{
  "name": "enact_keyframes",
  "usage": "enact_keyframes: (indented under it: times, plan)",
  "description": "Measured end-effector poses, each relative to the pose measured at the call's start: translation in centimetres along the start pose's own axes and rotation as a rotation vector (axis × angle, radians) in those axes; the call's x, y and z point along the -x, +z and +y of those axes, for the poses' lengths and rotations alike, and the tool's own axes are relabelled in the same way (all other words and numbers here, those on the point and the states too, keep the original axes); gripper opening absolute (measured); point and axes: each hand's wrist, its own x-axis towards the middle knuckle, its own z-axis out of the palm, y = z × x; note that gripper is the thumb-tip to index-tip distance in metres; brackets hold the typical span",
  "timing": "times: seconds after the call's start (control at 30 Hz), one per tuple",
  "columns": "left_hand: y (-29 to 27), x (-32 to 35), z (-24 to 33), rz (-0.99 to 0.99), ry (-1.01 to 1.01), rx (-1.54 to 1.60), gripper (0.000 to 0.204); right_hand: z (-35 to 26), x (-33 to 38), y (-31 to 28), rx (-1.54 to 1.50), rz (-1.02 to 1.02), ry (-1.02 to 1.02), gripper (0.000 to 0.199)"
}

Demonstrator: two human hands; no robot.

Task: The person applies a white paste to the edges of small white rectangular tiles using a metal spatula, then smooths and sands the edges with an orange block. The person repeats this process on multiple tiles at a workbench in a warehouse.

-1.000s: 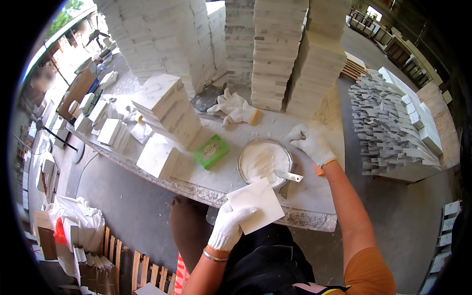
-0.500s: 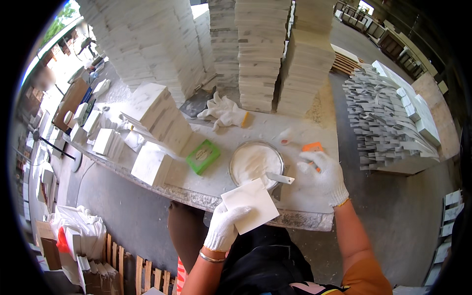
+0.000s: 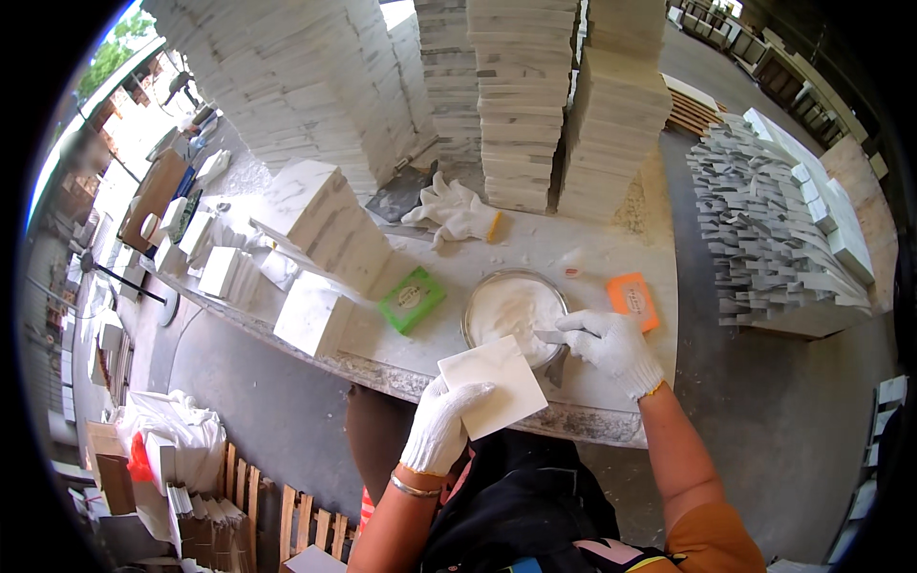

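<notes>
My left hand [image 3: 441, 420], in a white knit glove, grips a square white marble tile [image 3: 497, 387] by its left edge, with the thumb laid on top. The tile is held in front of the table edge, overlapping the near rim of a round bowl [image 3: 464, 325] of white powder or paste. At the bowl's right rim, my gloved right hand [image 3: 611, 351] is closed on a flat putty knife [image 3: 549, 336], mostly hidden by the fingers. Just beyond that hand lies an orange box [image 3: 633, 302]. A green box [image 3: 412, 301] rests left of the bowl.
Tall stacks of marble tiles [image 3: 521, 105] rise at the back of the table [image 3: 597, 234]. Spare white gloves [image 3: 451, 212] lie before them. Smaller tile blocks [image 3: 315, 310] stand at left. Right of the table is a pile of grey-edged strips [image 3: 755, 224]; wooden pallets [image 3: 306, 525] are below left.
My right hand has left the orange box, moved left to the bowl and taken hold of the putty knife. The left hand still holds the tile; the view has shifted slightly.
</notes>
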Motion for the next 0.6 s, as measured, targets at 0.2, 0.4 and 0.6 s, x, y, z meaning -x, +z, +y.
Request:
enact_keyframes:
  times: [0.2, 0.4, 0.6]
  plan:
    - [0.1, 0.2, 1.2, -0.015, -0.075, -0.050, 0.043, -0.3, -0.1, -0.2, -0.432, 0.009, 0.244, 0.025]
    - [1.0, -0.1, 1.6, -0.042, -0.047, -0.052, 0.046, -3.9, 0.7, -0.2, -0.483, 0.032, 0.117, 0.023]
    - [2.1, -0.3, 2.4, -0.054, -0.025, -0.073, 0.048, -4.5, 1.6, 0.3, -0.002, 0.207, -0.288, 0.020]
